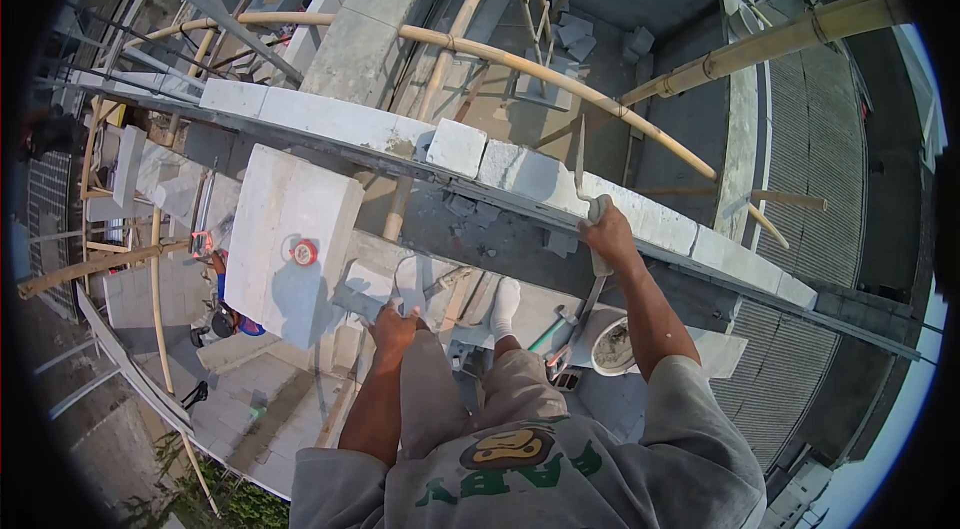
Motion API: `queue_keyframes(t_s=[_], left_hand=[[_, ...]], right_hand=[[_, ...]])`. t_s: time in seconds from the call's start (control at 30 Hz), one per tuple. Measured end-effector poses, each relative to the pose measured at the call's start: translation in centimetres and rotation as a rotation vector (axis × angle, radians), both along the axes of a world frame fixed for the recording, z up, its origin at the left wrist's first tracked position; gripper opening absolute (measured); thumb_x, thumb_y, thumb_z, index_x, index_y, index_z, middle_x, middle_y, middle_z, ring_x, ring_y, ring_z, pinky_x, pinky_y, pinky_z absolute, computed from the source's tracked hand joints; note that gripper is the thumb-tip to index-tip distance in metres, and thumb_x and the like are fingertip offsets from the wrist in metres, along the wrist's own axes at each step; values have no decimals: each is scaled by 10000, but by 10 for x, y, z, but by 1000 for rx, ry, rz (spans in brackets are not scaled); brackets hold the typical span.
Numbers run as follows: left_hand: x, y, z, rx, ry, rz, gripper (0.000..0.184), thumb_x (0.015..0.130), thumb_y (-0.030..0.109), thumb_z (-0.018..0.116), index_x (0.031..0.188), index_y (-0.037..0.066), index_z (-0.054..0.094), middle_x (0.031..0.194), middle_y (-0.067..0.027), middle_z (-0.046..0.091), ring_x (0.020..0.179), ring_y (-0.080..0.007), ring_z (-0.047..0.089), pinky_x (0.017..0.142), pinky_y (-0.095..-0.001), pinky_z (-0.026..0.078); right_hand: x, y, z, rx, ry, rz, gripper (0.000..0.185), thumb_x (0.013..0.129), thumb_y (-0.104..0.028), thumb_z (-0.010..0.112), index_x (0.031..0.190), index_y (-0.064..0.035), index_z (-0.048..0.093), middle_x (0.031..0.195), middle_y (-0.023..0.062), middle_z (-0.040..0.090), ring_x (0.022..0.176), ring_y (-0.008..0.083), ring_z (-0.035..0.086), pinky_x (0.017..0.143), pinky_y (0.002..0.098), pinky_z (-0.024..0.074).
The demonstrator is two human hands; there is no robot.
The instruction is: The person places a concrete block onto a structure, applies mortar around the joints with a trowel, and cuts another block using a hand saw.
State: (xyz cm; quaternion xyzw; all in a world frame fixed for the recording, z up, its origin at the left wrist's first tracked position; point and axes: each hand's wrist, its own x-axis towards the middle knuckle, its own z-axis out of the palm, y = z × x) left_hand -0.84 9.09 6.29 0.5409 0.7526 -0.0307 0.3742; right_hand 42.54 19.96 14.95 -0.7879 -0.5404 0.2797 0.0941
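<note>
the right hand (608,231) is closed round the handle of a trowel (579,161), whose narrow blade points away from the body, beyond the knuckles. this hand is just beside the wall (545,177), a row of pale blocks running across in front of both hands; the blade shows against it and past its far edge.

the left hand (394,327) is lower, nearer the body and well apart from the trowel, close to the knee. its fingers look curled, but whether they grip anything i cannot tell.

between the hands is a foot in a white sock (507,307). below the right hand, toward the body, are a bucket (597,357) with grey stuff in it and, left of that, a tool with a green handle (549,334).

left of the left hand is a big pale slab (275,219), with a red roll (303,252) on top. farther left, past the slab, is another person (240,323) in blue and red. beyond the wall, ahead of both hands, a bamboo pole (560,79) runs across.
</note>
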Motion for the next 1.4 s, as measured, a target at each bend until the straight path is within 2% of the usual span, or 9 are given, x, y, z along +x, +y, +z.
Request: queue_keyframes(t_s=[0.1, 0.2, 0.3, 0.6, 0.73, 0.8, 0.97, 1.2, 1.4], left_hand=[[-9, -12, 7, -36, 149, 1, 606, 809, 491, 684, 1201, 32, 630, 1165, -203, 657, 1154, -359, 591, 1009, -452, 421], [-20, -24, 3, -124, 87, 27, 607, 846, 532, 612, 1259, 87, 594, 1255, -164, 618, 1223, -345, 548, 1069, -733, 116], [-28, -38, -17, -160, 88, 17, 642, 847, 564, 582, 1265, 77, 592, 1272, -171, 608, 1240, -344, 537, 1075, -726, 113], [5, -33, -31, -160, -29, 58, 628, 833, 543, 617, 1234, 60, 608, 1198, -202, 637, 1186, -376, 564, 1079, -702, 142], [3, -13, -14, -71, -121, 81, 608, 837, 526, 634, 1235, 67, 607, 1197, -194, 639, 1183, -369, 567, 1072, -699, 175], [-15, -15, -34, -40, -124, 63, 615, 835, 531, 637, 1246, 75, 603, 1200, -188, 639, 1190, -363, 564, 1068, -697, 191], [-39, -19, -28, -136, 58, 56, 604, 830, 505, 647, 1246, 69, 604, 1200, -184, 641, 1180, -341, 578, 1044, -694, 234], [-37, -14, -1, -197, 19, 164, 625, 803, 500, 678, 1194, 16, 624, 1133, -194, 670, 1108, -365, 618, 1011, -523, 403], [-18, -6, -4, -205, -59, 195, 692, 770, 507, 704, 1185, -39, 610, 1134, -257, 651, 1111, -399, 608, 984, -455, 441]], right_hand=[[-13, 63, -24, -155, -215, 60, 478, 766, -199, 666, 1152, 18, 485, 1042, 275, 620, 993, 400, 639, 833, 451, 538], [-43, 100, -32, -267, -333, 169, 443, 812, -151, 604, 1191, 57, 508, 1095, 253, 637, 1046, 347, 647, 852, 414, 547], [-52, 106, -50, -309, -351, 264, 411, 828, -145, 583, 1171, 72, 521, 1089, 244, 653, 1035, 340, 659, 854, 401, 548], [-32, 12, 29, -468, -357, 422, 396, 754, -126, 638, 1071, 85, 530, 936, 247, 684, 915, 361, 692, 819, 425, 552], [12, 24, 71, -343, -143, 332, 378, 774, -184, 635, 1042, 77, 578, 902, 265, 673, 904, 387, 678, 805, 432, 528], [22, 51, 107, -383, 253, 10, 386, 772, -254, 667, 1000, 52, 609, 872, 245, 674, 891, 394, 663, 785, 433, 503], [100, 93, 34, -192, -307, 75, 397, 807, -334, 653, 904, 50, 648, 832, 201, 676, 791, 310, 664, 728, 418, 501], [92, 144, 65, -802, -77, 111, 397, 844, -368, 655, 802, 27, 666, 673, 132, 640, 568, 242, 638, 527, 408, 504], [87, 143, 43, -811, 44, 92, 393, 858, -365, 657, 871, 28, 646, 641, 113, 606, 505, 215, 607, 428, 346, 487]])
